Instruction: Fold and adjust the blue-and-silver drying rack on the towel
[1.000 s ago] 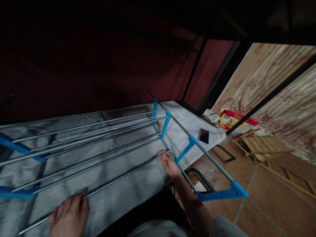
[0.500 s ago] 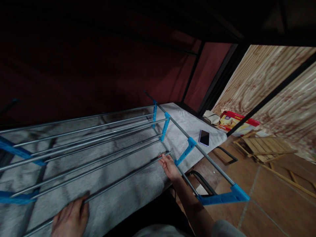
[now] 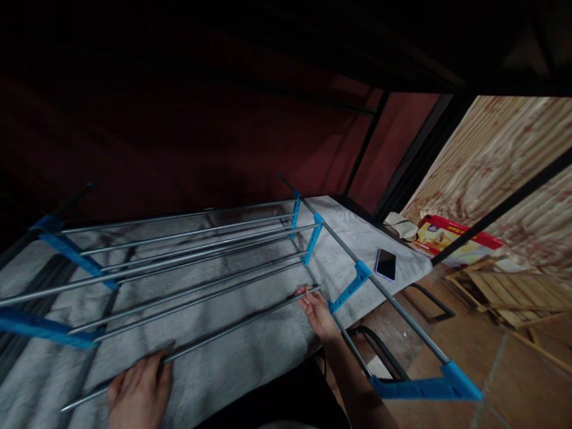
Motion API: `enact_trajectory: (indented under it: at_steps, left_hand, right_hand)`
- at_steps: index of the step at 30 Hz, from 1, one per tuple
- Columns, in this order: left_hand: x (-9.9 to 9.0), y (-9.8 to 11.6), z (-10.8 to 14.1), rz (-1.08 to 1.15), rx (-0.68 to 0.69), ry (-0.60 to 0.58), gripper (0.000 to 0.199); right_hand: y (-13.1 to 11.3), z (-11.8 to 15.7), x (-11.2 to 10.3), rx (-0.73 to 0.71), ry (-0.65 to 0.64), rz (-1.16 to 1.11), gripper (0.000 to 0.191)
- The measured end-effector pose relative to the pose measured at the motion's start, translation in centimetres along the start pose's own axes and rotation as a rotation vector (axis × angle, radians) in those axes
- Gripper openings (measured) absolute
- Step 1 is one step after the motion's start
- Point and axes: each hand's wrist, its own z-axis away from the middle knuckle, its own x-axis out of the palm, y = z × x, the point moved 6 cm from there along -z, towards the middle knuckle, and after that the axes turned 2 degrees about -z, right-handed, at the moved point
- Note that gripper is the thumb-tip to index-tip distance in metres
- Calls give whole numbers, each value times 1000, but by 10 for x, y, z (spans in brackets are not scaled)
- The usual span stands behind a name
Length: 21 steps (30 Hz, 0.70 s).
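View swings left, grips unchanged | left hand wraps rod | right hand pinches it near the tip | bracket beside right hand: rod still unjoined

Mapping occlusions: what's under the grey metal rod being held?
Beneath the grey metal rod: grey plush blanket, dark grey tube at left end; what the left hand covers is hidden.

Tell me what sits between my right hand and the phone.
In the head view, a blue bracket and some gray cloth show between your right hand and the phone.
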Motion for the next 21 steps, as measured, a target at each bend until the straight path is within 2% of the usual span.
enact_trajectory:
  at_steps: [5,8,12,17,19,21]
  left_hand:
    - [-18,7,5,-157,-152,57,45]
    - [-23,8,9,-209,-243,3,43]
    - [-23,7,16,-118,-297,-63,42]
    - [-21,-3,26,149,-604,-42,39]
    - [-17,-4,27,386,-723,16,34]
    - [-13,-4,25,695,-811,124,31]
  right_hand:
    - [2,-4,-12,55,40,18,24]
    - [5,-10,-22,99,70,11,30]
    - [7,-16,-33,107,82,46,30]
    - [5,-16,-42,76,67,86,25]
    - [4,-16,-44,75,62,101,25]
    - [4,-18,-46,86,52,110,25]
